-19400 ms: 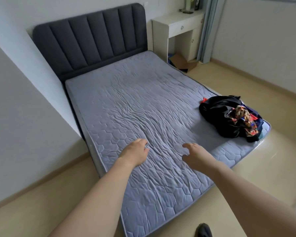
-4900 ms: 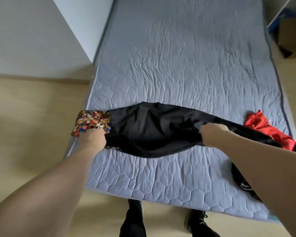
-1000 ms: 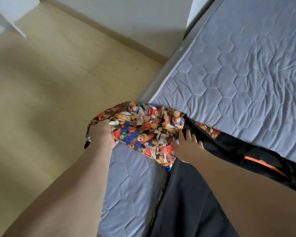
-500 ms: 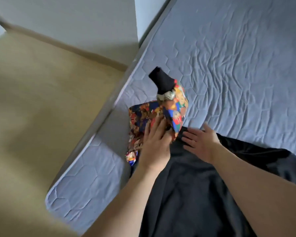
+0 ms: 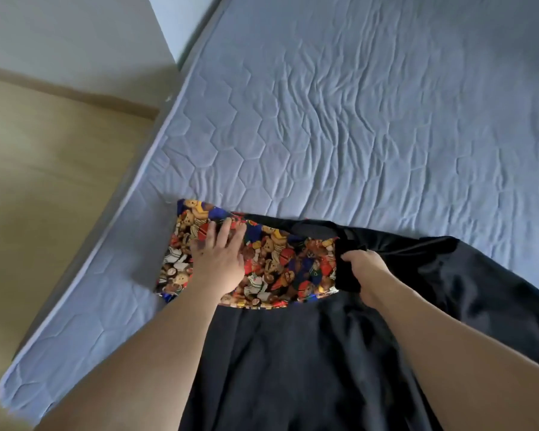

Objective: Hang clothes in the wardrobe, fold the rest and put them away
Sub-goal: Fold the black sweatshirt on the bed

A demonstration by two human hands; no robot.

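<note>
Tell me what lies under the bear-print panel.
The bear-print panel lies on black fabric at its near edge and grey mattress at its left end. The left hand presses it flat; what is beneath its middle is covered.

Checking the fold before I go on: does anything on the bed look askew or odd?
Nothing damaged. The black garment hangs off the mattress edge toward the person, rumpled at right. The left hand lies flat on its bear-print panel; the right hand grips black fabric.
</note>
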